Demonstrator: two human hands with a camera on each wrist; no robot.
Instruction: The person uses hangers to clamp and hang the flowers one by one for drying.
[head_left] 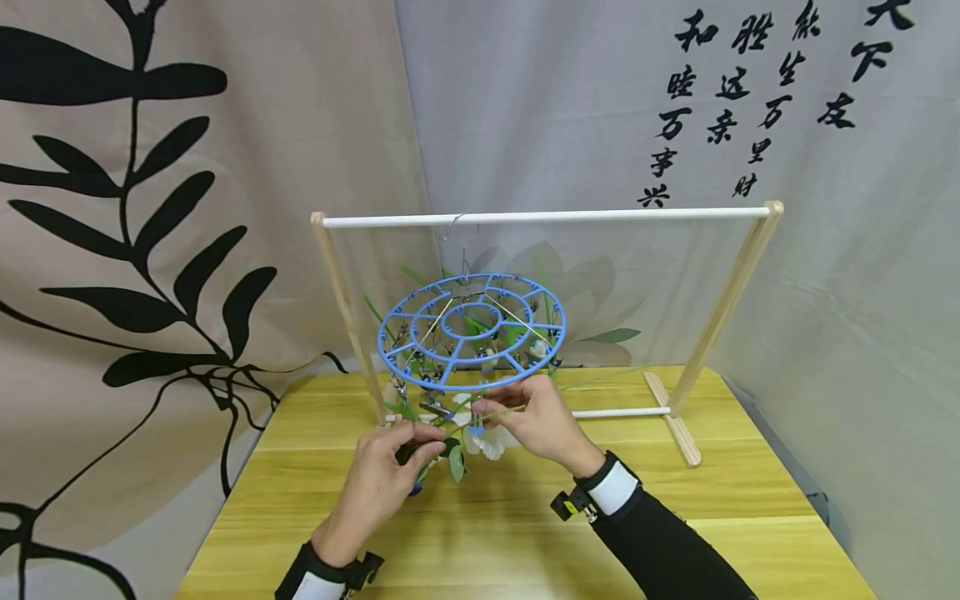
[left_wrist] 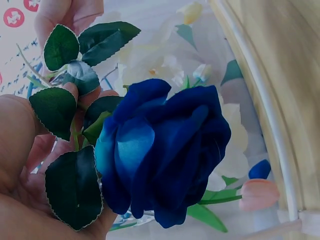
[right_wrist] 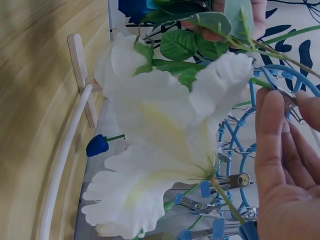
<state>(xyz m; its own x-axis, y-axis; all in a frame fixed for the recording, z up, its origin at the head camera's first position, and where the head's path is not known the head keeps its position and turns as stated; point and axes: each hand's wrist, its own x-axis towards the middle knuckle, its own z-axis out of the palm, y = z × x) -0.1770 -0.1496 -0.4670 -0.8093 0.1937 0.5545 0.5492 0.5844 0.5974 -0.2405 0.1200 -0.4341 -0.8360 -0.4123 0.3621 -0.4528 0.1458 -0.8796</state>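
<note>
My left hand (head_left: pixel 382 475) pinches the leafy stem of an artificial blue rose (left_wrist: pixel 165 150) in front of the hanger. The large bloom faces the left wrist camera, with dark green leaves (left_wrist: pixel 75 187) beside the palm. My right hand (head_left: pixel 543 421) is at the front rim of a round blue clip hanger (head_left: pixel 472 337); its thumb and fingers pinch a metal clip (right_wrist: pixel 287 97) there. The rose's thin stem passes close to that clip. Just below, a white artificial flower (right_wrist: pixel 145 110) hangs from the hanger, petals downward.
The hanger hangs by a hook from the white rod (head_left: pixel 547 217) of a wooden stand (head_left: pixel 727 308) on a wood-grain table (head_left: pixel 750 533). More clips (right_wrist: pixel 235 181) and flowers, including a pink tulip (left_wrist: pixel 259 194), dangle under it. A printed curtain (head_left: pixel 330 125) stands behind.
</note>
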